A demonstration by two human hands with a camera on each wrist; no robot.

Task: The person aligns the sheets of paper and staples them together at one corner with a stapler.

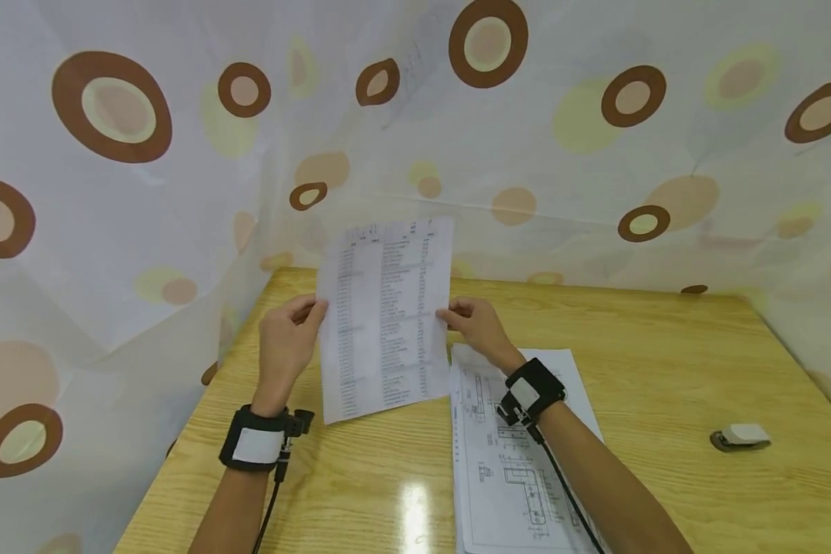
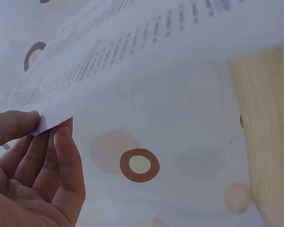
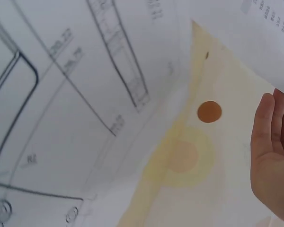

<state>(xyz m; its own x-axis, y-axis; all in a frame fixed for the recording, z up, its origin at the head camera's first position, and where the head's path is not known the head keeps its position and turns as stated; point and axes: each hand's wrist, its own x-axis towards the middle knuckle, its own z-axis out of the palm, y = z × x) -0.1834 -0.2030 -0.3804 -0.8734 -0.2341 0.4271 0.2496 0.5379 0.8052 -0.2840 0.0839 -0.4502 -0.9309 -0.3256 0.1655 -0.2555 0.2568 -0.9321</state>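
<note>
Print [image 1: 403,362] on the sheet [image 1: 365,323] was too small to read; right of it, a forearm [image 1: 601,471] partly hid drawings [image 1: 485,496].

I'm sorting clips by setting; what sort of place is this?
Probably a curtained-off desk for paperwork: a wooden table, a held-up printed sheet, and a spotted curtain behind.

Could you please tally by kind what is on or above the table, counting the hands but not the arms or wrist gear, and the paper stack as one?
Hands, left hand and right hand: 2
Held printed sheet: 1
Paper stack: 1
Small stapler: 1
Total: 5
</note>
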